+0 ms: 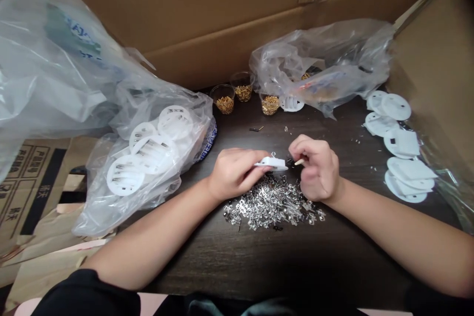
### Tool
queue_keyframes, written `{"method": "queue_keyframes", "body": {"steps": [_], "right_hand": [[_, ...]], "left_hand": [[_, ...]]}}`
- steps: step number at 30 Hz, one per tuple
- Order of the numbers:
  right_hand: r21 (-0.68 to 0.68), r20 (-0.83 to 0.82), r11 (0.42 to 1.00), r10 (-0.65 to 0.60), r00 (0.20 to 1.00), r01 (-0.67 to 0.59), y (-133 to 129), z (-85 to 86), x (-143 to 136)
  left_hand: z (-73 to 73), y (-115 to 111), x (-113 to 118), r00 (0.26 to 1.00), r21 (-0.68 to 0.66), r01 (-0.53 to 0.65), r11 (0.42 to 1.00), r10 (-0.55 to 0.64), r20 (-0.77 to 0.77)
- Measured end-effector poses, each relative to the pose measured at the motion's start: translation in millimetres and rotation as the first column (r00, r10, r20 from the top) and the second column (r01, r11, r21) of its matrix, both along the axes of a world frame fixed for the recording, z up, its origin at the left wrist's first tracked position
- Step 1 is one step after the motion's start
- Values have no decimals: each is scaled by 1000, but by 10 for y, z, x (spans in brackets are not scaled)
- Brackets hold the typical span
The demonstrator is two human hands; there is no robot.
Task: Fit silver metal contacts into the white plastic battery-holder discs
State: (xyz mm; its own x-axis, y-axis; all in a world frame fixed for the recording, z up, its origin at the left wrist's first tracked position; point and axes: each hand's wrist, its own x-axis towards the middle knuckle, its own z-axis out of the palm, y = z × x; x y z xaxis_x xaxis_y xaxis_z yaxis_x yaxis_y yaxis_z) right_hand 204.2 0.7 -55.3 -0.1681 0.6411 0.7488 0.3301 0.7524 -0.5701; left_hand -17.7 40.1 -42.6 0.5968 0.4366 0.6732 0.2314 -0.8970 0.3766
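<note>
At the left edge of the dark table (229, 266), a clear plastic bag (148, 168) holds white round discs, and just right of it the left hand (233, 173) pinches a small white plastic piece (271, 163) between thumb and fingers, holding it flat above a heap of small silver metal clips (272, 202). The right hand (316, 168), fingers curled closed around a thin stick-like tool (298, 162), meets the piece's right end. Behind stand three cups of brass pins (242, 94) and a crumpled bag (322, 66), with loose white discs (402, 148) far right.
</note>
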Motion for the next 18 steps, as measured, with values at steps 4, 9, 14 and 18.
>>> {"method": "queue_keyframes", "body": {"steps": [4,9,14,18], "right_hand": [[68,0,994,-80,997,80,-20,41,-38],[40,55,993,-116,992,114,-33,102,-68],[23,71,999,-34,997,32,-54,129,-55],[18,134,999,-42,990,40,-73,150,-36]], "left_hand": [[-9,-5,11,999,93,24,995,-20,-37],[-4,-11,24,998,114,-3,993,9,-55],[2,-28,29,996,90,-46,995,52,-66],[-11,-36,33,996,84,-62,995,66,-51]]}}
